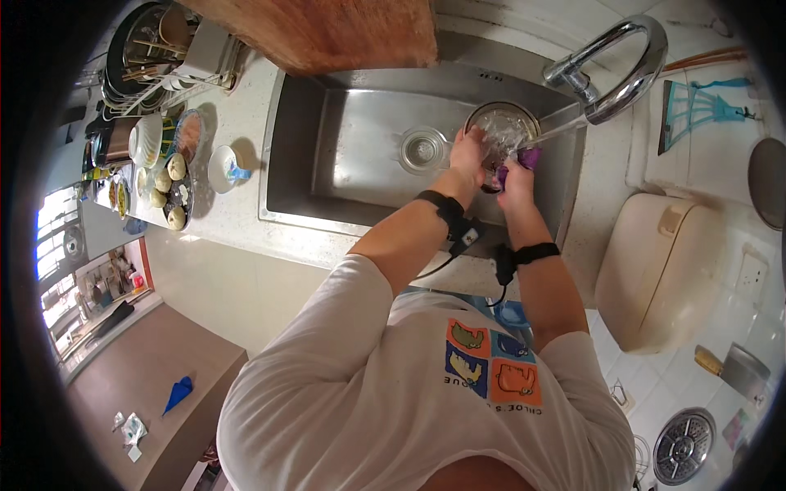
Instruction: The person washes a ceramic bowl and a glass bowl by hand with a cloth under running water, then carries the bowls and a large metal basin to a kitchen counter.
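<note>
A round bowl [502,105] with a shiny rim is held in the right part of the steel sink [362,153]. My left hand [469,156] grips its left side. Bunched in my right hand [517,181] is a purple cloth [529,158], pressed at the bowl's near right edge. From the curved chrome faucet [635,80] a stream of water [562,127] runs into the bowl and splashes. My fingertips are partly hidden by the bowl and water. The sink drain [424,150] lies left of my left hand.
A wooden board [344,30] overhangs the sink's far edge. On the left counter are a white cup [224,169], a plate with several pale round pieces [178,195] and a loaded dish rack [166,80]. A cream lidded bin [657,270] stands right, below a blue squeegee [706,110].
</note>
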### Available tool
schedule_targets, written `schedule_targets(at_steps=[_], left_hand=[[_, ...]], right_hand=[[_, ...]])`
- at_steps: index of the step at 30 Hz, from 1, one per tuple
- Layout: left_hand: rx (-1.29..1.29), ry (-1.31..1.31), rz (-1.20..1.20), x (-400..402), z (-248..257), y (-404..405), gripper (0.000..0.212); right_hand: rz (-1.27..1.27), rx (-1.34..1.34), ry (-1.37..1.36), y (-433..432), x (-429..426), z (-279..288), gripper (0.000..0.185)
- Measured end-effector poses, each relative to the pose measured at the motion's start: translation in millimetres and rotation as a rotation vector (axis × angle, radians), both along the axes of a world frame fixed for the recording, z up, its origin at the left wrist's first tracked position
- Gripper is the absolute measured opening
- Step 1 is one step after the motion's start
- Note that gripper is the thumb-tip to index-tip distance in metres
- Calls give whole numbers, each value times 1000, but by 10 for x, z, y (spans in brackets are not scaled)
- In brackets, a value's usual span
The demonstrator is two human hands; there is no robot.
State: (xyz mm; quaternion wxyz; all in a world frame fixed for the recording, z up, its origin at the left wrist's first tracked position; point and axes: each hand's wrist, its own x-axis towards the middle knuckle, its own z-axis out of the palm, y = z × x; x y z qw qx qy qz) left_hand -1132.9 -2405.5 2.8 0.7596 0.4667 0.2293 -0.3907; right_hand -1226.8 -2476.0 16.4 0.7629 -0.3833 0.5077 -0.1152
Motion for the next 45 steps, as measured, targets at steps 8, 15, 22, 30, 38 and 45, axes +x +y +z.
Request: schedule_targets(at_steps=[8, 15, 22, 30, 38, 45], left_hand=[[-18, 86, -115, 128, -9, -23, 38], [-2, 37, -177, 226, -294, 87, 42], [89, -93, -125, 108, 92, 101, 45], [682, -834, -453, 226, -112, 169, 44], [652, -806, -568, 85, 338, 179, 55], [597, -739, -683, 224, 287, 201, 63]], right_hand=[[17, -29, -48, -127, -64, -114, 5], [365, -13, 121, -404, -109, -12, 8], [258, 7, 123, -100, -19, 196, 23], [407, -1132, 524, -6, 72, 523, 49], [96, -181, -169, 31, 396, 28, 57], [380, 144, -301, -95, 333, -90, 50]])
